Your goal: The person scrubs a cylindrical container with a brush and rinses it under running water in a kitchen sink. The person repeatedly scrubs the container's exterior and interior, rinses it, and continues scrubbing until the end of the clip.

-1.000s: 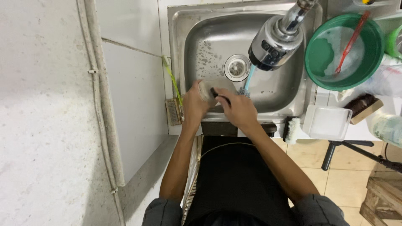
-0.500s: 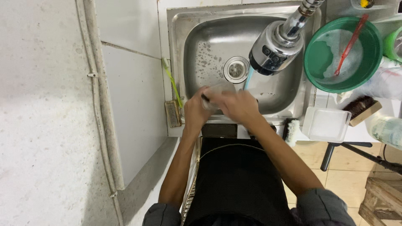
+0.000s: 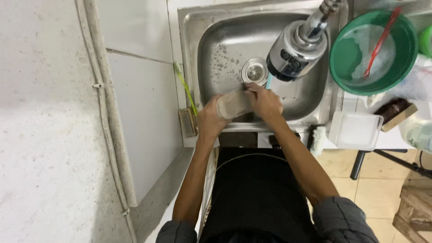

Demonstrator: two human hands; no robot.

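Shifted left, both hands' fingers (image 3: pixel 252 92) wrap the pale glass (image 3: pixel 231 104).

Near the centre of the frame, just above the sink's front rim, you hold a clear drinking glass (image 3: pixel 234 104) lying on its side. It looks cloudy and beige-tinted, its open end pointing right and slightly upward, toward the middle of the picture.

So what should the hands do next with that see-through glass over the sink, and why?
Probably tip the glass toward the faucet head to rinse it. The left hand grips its base, the right hand is at its mouth with a blue-handled tool, and both hover above the sink, near the drain.
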